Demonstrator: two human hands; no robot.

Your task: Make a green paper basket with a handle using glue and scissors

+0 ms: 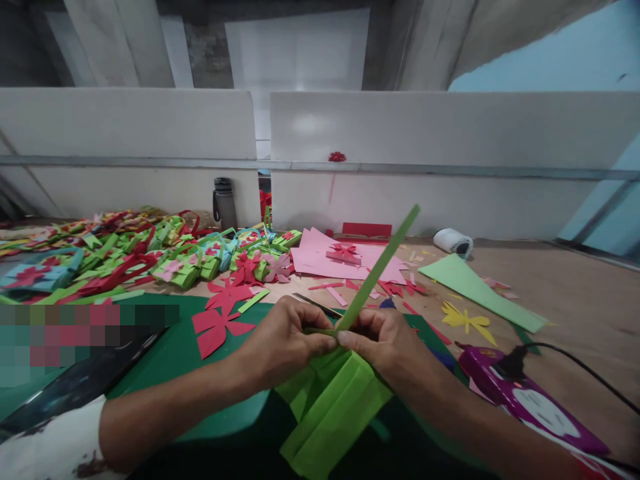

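A bright green paper bag (333, 407) is held tilted over the green cutting mat (225, 413), its folded body hanging below my fingers. My left hand (295, 340) pinches its upper edge between thumb and fingers. Close beside it, my right hand (383, 340) pinches the same edge where a green paper strip (383, 267) rises up and to the right. The strip's lower end is hidden by my fingertips. Red paper flower cutouts (219, 328) lie on the mat left of my hands. A thin dark tool (317, 305) lies behind my fingers, partly covered.
Many small finished paper bags (187, 267) are heaped at the left, with a dark bottle (225, 203) behind them. Pink sheets (310, 253) and scraps lie ahead. At right are a yellow butterfly cutout (467, 321), a light green sheet (483, 293) and a purple power strip (530, 400) with a cable.
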